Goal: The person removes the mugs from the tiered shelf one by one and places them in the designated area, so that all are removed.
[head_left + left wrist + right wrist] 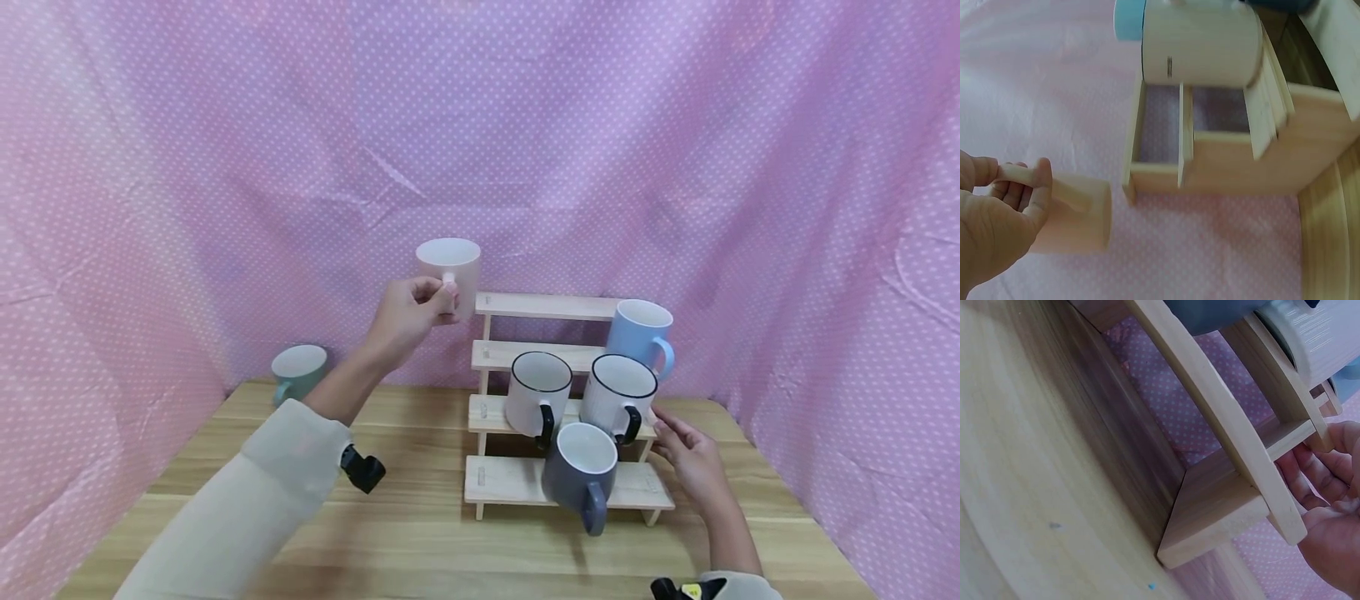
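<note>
My left hand [405, 317] pinches the handle of a pale pink mug [467, 287], held upright in the air beside the top left end of a stepped wooden rack [551, 307]. The left wrist view shows the mug [1079, 219] apart from the rack. At the rack's right side, my right hand [693, 467] grips the end of the second shelf from the bottom. In the right wrist view, the thumb rests by that shelf's edge with the other fingers [1300, 478] curled behind. Two white mugs with black rims [538, 396] [618, 400] stand on this shelf.
A grey mug [577, 471] sits on the lowest shelf, its handle towards me. Higher up at the right is a light blue mug [637, 329]. A green mug [303, 379] stands on the wooden table [420, 517] at the back left. Pink dotted cloth [480, 125] hangs behind.
</note>
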`<state>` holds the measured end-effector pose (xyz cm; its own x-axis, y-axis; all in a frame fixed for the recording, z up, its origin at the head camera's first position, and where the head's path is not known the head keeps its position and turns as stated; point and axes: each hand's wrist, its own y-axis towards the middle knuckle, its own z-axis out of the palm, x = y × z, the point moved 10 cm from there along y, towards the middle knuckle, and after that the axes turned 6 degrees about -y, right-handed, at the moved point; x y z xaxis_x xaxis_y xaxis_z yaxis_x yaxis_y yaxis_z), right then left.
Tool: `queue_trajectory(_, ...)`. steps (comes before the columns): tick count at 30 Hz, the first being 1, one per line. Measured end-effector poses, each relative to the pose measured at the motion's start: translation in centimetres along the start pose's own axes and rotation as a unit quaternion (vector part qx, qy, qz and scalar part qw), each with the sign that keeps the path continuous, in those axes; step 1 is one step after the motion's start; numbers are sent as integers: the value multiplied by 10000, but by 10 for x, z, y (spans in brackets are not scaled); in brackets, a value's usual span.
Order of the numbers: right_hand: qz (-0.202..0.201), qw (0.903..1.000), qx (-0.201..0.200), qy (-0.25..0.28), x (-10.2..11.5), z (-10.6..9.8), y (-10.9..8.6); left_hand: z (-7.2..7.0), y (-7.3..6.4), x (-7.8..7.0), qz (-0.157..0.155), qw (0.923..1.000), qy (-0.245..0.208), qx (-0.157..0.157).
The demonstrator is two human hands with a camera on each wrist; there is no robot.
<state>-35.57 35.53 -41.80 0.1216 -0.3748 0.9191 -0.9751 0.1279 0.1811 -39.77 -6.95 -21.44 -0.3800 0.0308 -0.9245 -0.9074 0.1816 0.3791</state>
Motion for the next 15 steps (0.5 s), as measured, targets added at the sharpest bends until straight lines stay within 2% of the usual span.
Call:
queue_trajectory(5, 35, 10000, 14, -80, -1, 1, -1, -27, -6, 5, -4, 10000, 80, -42)
queue_trajectory(10, -64, 9999, 48, -130, -1, 3, -2, -56, -16, 20, -136, 9991, 396, 3)
queue_trajectory(15, -157, 9999, -22, -25, 3, 1, -4, -78, -25, 36, -337, 9979, 548, -45)
